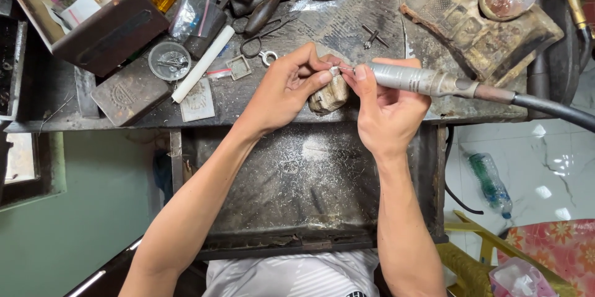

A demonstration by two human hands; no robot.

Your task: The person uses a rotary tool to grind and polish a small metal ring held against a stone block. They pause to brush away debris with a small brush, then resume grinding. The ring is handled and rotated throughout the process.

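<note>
Small metal piece [335, 71] sits pinched in my left hand [286, 89] over the wooden peg [330, 95]; my right hand [385, 111] grips the rotary tool [415, 79].

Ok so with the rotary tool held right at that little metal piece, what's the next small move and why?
Probably ease the rotary handpiece tip lightly along the small metal piece. The left hand already pinches that piece against the worn wooden peg, and the right hand holds the tool with its tip at the piece, so only a short, gentle stroke seems called for.
</note>
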